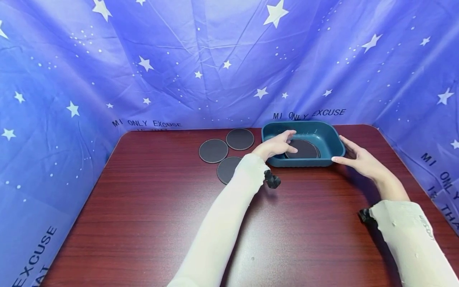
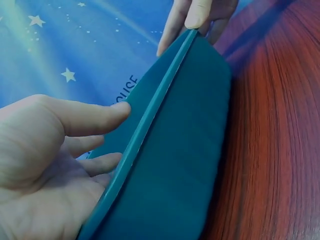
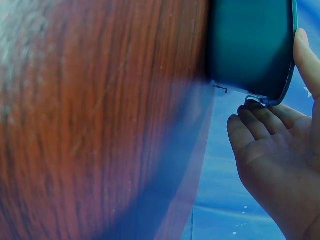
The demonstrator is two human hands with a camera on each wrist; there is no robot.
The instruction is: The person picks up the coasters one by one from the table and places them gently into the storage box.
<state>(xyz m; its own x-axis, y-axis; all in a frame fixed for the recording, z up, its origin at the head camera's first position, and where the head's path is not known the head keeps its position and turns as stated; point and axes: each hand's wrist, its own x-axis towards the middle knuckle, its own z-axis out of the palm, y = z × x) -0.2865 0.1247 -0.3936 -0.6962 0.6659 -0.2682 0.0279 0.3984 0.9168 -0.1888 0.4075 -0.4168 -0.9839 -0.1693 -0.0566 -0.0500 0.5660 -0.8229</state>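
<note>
A teal rectangular plastic bin [image 1: 324,139] stands at the back right of the table. Round black coasters with stitched edges [image 1: 305,148] lie inside it, seemingly stacked. My left hand [image 1: 277,144] reaches over the bin's left part, fingers spread loosely with nothing between them; the left wrist view shows the thumb and fingers by the bin's rim [image 2: 150,112]. At the bin's right end, my right hand [image 1: 360,157] holds the front corner, thumb on the front rim and fingers along the end wall. Three more coasters [image 1: 213,150] lie left of the bin, one partly behind the left sleeve.
The dark red wood-grain table [image 1: 161,207] carries the bin and coasters near its back edge. A blue-purple star-printed cloth [image 1: 215,63] hangs behind and along both sides. Black wrist mounts [image 1: 272,179] stick out from both white sleeves.
</note>
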